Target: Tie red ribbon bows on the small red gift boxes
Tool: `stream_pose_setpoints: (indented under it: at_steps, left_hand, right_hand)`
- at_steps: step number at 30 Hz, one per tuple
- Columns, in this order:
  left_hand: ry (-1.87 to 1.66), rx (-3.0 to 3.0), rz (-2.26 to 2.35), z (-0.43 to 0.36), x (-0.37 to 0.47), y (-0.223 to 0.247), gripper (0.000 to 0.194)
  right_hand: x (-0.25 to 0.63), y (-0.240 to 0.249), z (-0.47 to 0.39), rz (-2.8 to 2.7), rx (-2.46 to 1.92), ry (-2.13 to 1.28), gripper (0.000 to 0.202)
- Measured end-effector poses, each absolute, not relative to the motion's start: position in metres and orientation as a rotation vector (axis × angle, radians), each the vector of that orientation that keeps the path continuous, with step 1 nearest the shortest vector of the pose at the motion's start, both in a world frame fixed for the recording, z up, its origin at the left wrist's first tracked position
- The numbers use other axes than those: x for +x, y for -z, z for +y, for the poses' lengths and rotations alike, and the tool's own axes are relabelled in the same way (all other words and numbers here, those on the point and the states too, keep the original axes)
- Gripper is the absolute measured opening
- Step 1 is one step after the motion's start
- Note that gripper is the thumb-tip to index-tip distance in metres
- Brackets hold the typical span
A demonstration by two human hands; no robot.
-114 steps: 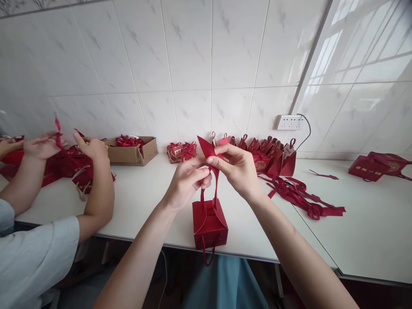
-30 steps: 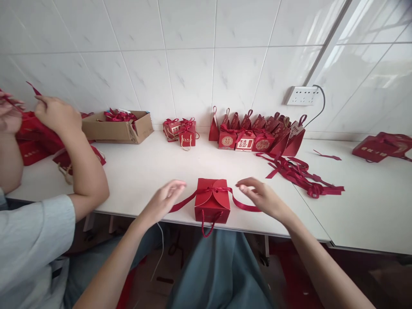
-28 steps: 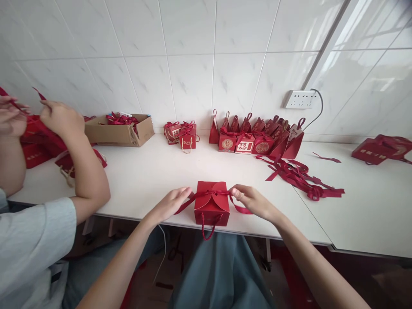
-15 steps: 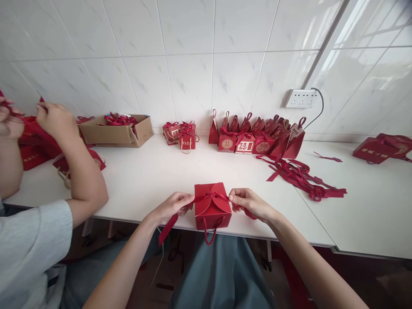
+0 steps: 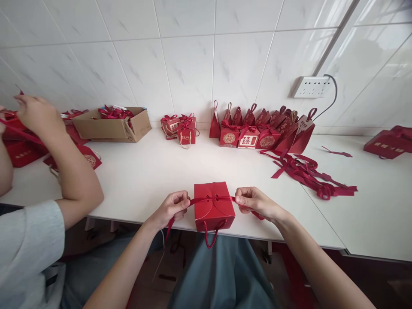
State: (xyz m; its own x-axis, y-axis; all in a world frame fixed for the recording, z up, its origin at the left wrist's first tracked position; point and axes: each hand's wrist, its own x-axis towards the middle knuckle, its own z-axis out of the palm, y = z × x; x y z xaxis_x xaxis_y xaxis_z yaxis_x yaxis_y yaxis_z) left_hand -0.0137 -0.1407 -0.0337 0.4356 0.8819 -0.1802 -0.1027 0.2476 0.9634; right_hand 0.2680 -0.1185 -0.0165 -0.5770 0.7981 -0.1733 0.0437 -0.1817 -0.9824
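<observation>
A red gift box point(image 5: 214, 214) stands at the table's front edge, with a twisted cord handle point(image 5: 210, 242) hanging over its near side. Across its top, a red ribbon point(image 5: 202, 200) runs through two holes in the folded flaps and lies stretched to both sides. To the left of the box, my left hand point(image 5: 172, 208) pinches one end of the ribbon, and a tail of it dangles below. On the other side my right hand point(image 5: 254, 204) grips the opposite end, its loose length trailing behind the fingers.
Loose red ribbons point(image 5: 312, 174) lie to the right. Finished-looking red boxes point(image 5: 247, 137) line the wall, with two small boxes point(image 5: 186, 133) beside a cardboard carton point(image 5: 112, 128). A co-worker's arm point(image 5: 69, 167) reaches over red boxes at left. A power strip point(image 5: 312, 87) hangs on the tiles.
My hands have moved slightly apart and the ribbon is pulled tauter. Where a loose crossing sat on top of the box, the ribbon now lies flat and both holes show.
</observation>
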Motion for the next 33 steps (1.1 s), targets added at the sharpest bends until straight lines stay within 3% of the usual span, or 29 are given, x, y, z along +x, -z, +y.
stream_pose_setpoints:
  at_steps: [10,16,20,28,33]
  left_hand:
    - [-0.65,1.192,0.866,-0.137,-0.016,0.024,0.045]
    - [-0.664,1.527,0.984,-0.148,-0.015,-0.027,0.026]
    - [-0.61,1.698,1.125,-0.153,-0.011,-0.052,0.023]
    - [-0.536,1.687,1.189,-0.16,0.0,-0.062,0.019]
    - [-0.492,1.936,1.302,-0.161,0.0,-0.064,0.018]
  right_hand:
    - [0.272,0.012,-0.112,-1.678,-0.873,-1.935,0.038]
    - [0.264,-0.033,-0.126,-1.848,-0.813,-1.584,0.027]
    - [0.245,-0.05,-0.131,-1.907,-0.731,-1.501,0.024]
    - [0.214,-0.034,-0.132,-1.963,-0.929,-0.998,0.02]
    - [0.21,-0.028,-0.135,-2.007,-0.916,-0.91,0.019]
